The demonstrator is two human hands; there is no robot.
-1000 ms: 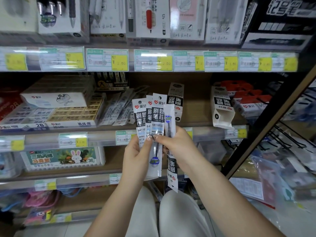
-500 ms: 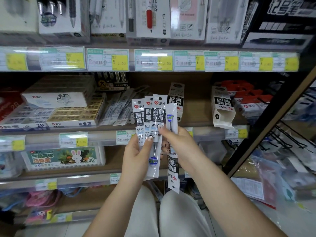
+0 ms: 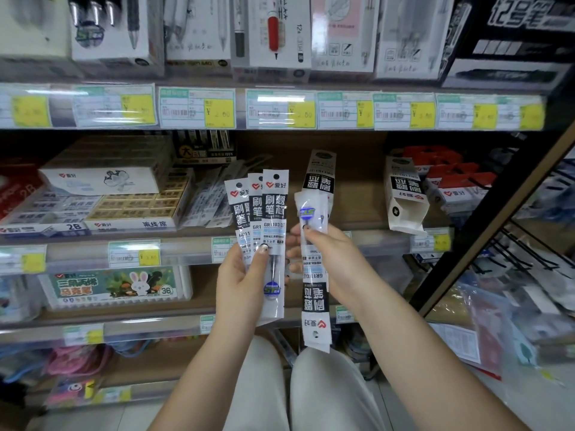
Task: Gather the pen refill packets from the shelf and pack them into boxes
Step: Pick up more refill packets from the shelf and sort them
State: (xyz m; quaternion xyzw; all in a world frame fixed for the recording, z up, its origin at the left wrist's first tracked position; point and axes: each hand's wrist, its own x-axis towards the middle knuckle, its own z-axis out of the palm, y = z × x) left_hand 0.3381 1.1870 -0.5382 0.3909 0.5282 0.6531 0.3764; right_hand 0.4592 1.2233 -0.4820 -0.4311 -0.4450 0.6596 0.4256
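Taking the shelf's middle price rail (image 3: 186, 253) as the landmark: both hands are raised in front of it, side by side, just right of its midpoint.

The left hand (image 3: 245, 284) grips a fan of three refill packets (image 3: 273, 244), thumb pressed across the front of the foremost one, fingers curled behind. These three stand upright, hang-holes and red heart logos at the top, their heads overlapping and rising above the rail, their tails reaching below the hand.

The right hand (image 3: 329, 262) pinches a separate single packet (image 3: 314, 293) between thumb tip and curled fingers, near its clear end. This one is turned upside down: its black printed band and hang-hole point downward, well below the rail, while its clear end with a blue round sticker stands above the thumb. There may be a second packet behind it; I cannot tell.

The two bundles are near each other but apart, a narrow gap showing between them.

Behind the rail, on the shelf board, more loose packets (image 3: 214, 197) lie in a slanted heap to the left of the hands; their number cannot be counted. Directly behind the right hand one tall packet box (image 3: 320, 172) stands on end, and further right along the rail a second white box (image 3: 404, 197) with an open flap leans, its print upside down.
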